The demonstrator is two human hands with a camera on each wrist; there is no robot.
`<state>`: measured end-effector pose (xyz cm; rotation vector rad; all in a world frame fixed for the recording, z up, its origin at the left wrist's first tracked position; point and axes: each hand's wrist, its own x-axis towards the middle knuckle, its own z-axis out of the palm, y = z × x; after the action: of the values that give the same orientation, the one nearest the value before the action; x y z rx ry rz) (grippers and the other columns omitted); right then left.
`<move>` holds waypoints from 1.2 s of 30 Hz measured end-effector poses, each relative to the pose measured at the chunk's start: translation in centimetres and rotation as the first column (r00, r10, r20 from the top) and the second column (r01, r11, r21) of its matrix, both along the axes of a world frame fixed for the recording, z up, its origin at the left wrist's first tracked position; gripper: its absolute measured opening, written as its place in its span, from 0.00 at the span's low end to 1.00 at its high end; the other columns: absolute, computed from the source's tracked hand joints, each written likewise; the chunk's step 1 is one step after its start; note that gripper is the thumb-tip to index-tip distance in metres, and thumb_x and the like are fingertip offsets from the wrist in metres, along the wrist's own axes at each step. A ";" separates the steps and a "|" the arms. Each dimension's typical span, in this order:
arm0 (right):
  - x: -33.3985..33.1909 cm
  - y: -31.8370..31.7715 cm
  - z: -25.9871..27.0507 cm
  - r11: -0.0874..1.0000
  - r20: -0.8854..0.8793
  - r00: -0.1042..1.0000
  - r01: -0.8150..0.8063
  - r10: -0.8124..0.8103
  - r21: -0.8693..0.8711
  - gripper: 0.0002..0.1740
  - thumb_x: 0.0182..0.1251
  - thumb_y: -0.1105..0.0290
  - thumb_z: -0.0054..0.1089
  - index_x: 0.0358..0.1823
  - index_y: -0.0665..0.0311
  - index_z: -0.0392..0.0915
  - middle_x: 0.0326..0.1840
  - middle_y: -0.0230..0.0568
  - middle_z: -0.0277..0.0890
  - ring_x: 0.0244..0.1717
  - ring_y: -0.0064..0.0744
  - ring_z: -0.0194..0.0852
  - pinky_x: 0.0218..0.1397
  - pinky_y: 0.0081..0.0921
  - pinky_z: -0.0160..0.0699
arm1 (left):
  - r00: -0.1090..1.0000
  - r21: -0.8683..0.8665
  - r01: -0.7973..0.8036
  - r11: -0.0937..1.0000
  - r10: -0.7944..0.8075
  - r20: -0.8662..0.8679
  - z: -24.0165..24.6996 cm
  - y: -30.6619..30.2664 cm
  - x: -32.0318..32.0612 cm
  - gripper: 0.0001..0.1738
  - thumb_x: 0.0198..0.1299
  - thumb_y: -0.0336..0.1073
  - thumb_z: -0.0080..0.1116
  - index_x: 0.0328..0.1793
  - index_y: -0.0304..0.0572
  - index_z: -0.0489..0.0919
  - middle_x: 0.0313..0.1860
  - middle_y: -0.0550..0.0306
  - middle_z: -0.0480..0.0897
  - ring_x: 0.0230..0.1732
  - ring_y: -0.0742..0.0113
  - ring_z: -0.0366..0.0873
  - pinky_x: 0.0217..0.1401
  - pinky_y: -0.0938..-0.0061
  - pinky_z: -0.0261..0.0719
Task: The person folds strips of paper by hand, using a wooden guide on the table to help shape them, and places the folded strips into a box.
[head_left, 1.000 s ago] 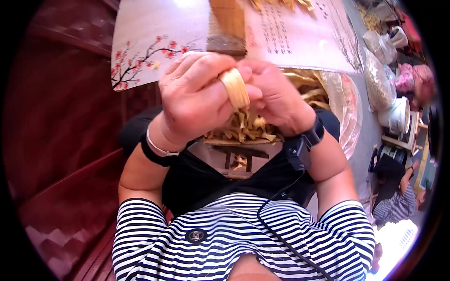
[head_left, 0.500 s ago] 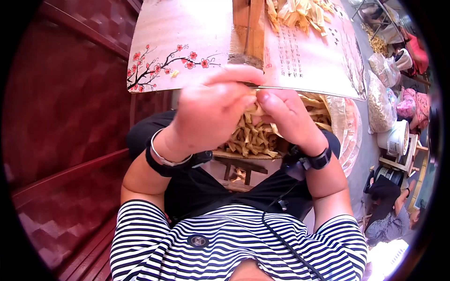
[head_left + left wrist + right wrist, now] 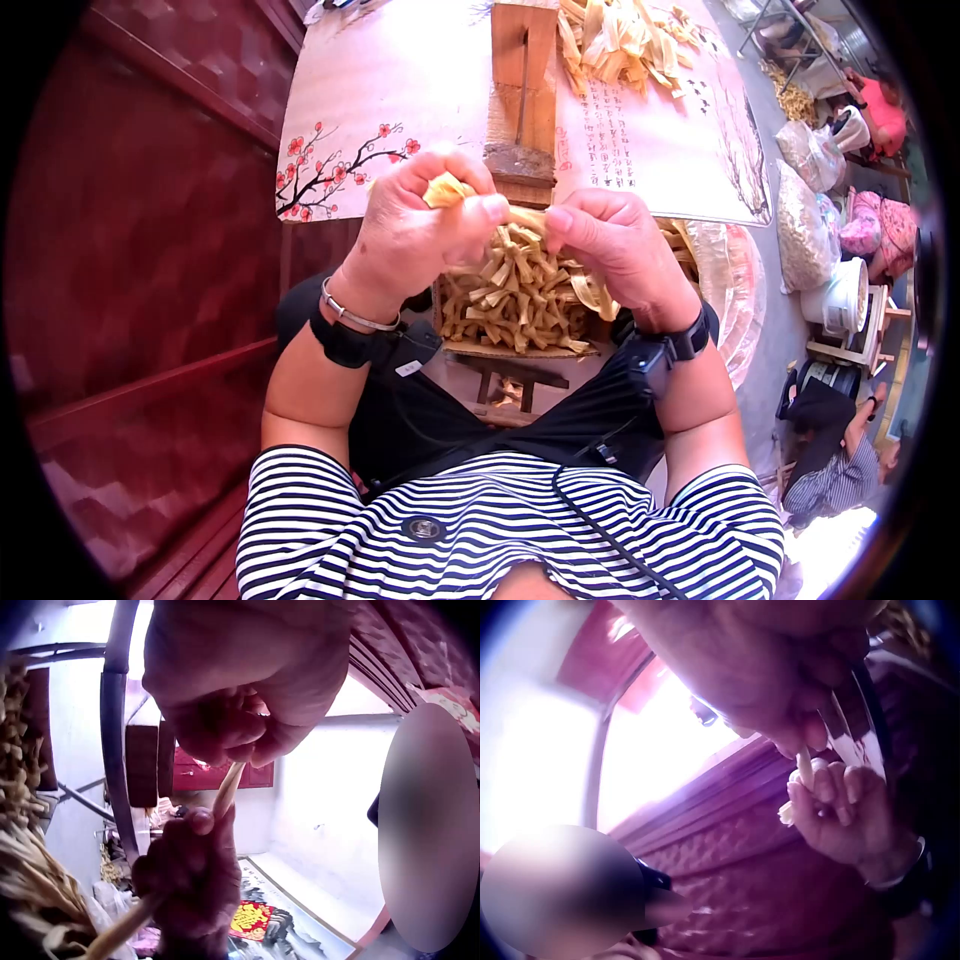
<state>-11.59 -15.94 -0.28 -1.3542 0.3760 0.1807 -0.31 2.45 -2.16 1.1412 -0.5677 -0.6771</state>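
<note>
In front of the chest, a pale yellow strip [image 3: 527, 217] is stretched between both hands. The left hand [image 3: 420, 225] pinches one part with thumb and fingers, and a folded end [image 3: 445, 190] pokes out above its fingers. Thumb and fingertips of the right hand [image 3: 622, 248] grip the other part, whose tail [image 3: 597, 296] hangs below. The left wrist view shows the strip [image 3: 228, 787] taut between the hands. Under them, many short pale yellow pieces [image 3: 515, 290] with flared ends lie heaped in a cardboard box [image 3: 515, 351].
A white table [image 3: 390, 80] printed with blossoms stands beyond the hands. On it are a wooden block [image 3: 522, 75] with a thin metal rod and a pile of loose strips [image 3: 625, 45]. Clear plastic sacks [image 3: 805, 235], a white bucket [image 3: 838, 297] and a seated person fill the right side.
The hands have drawn slightly apart, leaving the strip stretched between them. A loop round the left fingers a second ago is gone. The view has shifted, showing more of the box and table.
</note>
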 end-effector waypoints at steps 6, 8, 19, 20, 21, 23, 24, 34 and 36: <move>3.1 -1.3 -1.0 0.657 0.477 0.863 0.456 -0.164 -0.600 0.11 0.61 0.64 0.68 0.33 0.64 0.80 0.21 0.31 0.77 0.21 0.19 0.70 0.25 0.18 0.67 | 0.910 0.214 -0.323 0.922 0.241 0.338 0.0 -2.5 2.8 0.04 0.62 0.29 0.59 0.40 0.37 0.79 0.25 0.66 0.76 0.24 0.82 0.70 0.28 0.85 0.69; 5.0 -1.7 -2.4 0.516 0.480 0.871 0.460 -0.105 -0.722 0.10 0.59 0.61 0.67 0.33 0.60 0.80 0.22 0.38 0.79 0.23 0.32 0.78 0.27 0.27 0.73 | 0.819 0.248 -0.412 0.877 0.237 0.523 -1.1 -3.6 3.5 0.06 0.63 0.31 0.59 0.42 0.36 0.80 0.30 0.65 0.79 0.32 0.81 0.72 0.34 0.83 0.71; 2.2 1.9 -2.2 0.456 0.815 0.580 0.721 0.014 -0.521 0.08 0.56 0.74 0.69 0.32 0.62 0.76 0.22 0.38 0.77 0.20 0.34 0.76 0.23 0.22 0.74 | 0.852 0.279 -0.312 0.908 0.138 0.504 -1.0 -2.7 1.9 0.09 0.68 0.33 0.53 0.38 0.35 0.79 0.30 0.65 0.77 0.30 0.77 0.72 0.35 0.81 0.71; 1.9 2.3 -2.3 0.444 0.820 0.565 0.714 0.090 -0.541 0.07 0.55 0.74 0.67 0.30 0.61 0.75 0.23 0.37 0.74 0.21 0.34 0.76 0.23 0.25 0.73 | 0.840 0.276 -0.344 0.898 0.163 0.518 -1.1 -2.5 1.8 0.08 0.69 0.30 0.51 0.42 0.34 0.80 0.32 0.63 0.79 0.33 0.77 0.72 0.38 0.81 0.71; 1.8 2.5 -2.5 0.437 0.812 0.569 0.702 0.132 -0.563 0.07 0.55 0.74 0.67 0.30 0.61 0.74 0.23 0.37 0.73 0.22 0.35 0.76 0.23 0.26 0.73 | 0.817 0.229 -0.404 0.886 0.237 0.526 -0.8 -2.3 1.5 0.09 0.68 0.30 0.51 0.43 0.33 0.80 0.34 0.63 0.79 0.33 0.78 0.72 0.38 0.81 0.71; 1.6 2.5 -3.0 0.419 0.792 0.570 0.678 0.220 -0.604 0.08 0.54 0.74 0.66 0.29 0.60 0.74 0.24 0.37 0.72 0.23 0.36 0.75 0.24 0.29 0.72 | 0.753 0.128 -0.523 0.843 0.386 0.533 0.4 -1.8 0.8 0.09 0.68 0.29 0.50 0.46 0.32 0.81 0.37 0.61 0.81 0.34 0.78 0.73 0.39 0.81 0.71; 1.5 2.6 -3.2 0.415 0.770 0.588 0.654 0.247 -0.633 0.06 0.54 0.71 0.60 0.30 0.59 0.71 0.25 0.37 0.71 0.28 0.39 0.77 0.28 0.34 0.73 | 0.641 0.072 -0.501 0.862 0.314 0.700 1.3 -1.4 0.3 0.12 0.68 0.27 0.48 0.49 0.30 0.80 0.41 0.58 0.82 0.38 0.77 0.75 0.41 0.80 0.72; 0.5 1.2 -0.4 0.536 0.845 0.328 0.662 0.422 -0.524 0.15 0.57 0.59 0.60 0.18 0.55 0.67 0.14 0.32 0.67 0.16 0.38 0.72 0.17 0.32 0.66 | 0.777 0.023 0.623 0.782 -0.614 -0.140 -0.8 0.8 -3.3 0.13 0.64 0.39 0.58 0.48 0.36 0.78 0.27 0.57 0.80 0.29 0.72 0.77 0.33 0.77 0.73; 0.7 0.3 -0.5 0.505 0.840 0.463 0.674 0.281 -0.540 0.18 0.59 0.58 0.60 0.16 0.56 0.67 0.12 0.35 0.67 0.15 0.41 0.71 0.17 0.34 0.66 | 0.639 -0.114 0.769 0.629 -0.758 0.131 -0.3 -0.2 -2.7 0.16 0.63 0.44 0.61 0.41 0.36 0.79 0.19 0.58 0.78 0.22 0.72 0.76 0.26 0.76 0.72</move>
<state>-10.93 -15.68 -0.75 -2.1398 -0.3410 -1.1435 -2.97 2.28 -2.49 0.7294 -1.1848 -1.3061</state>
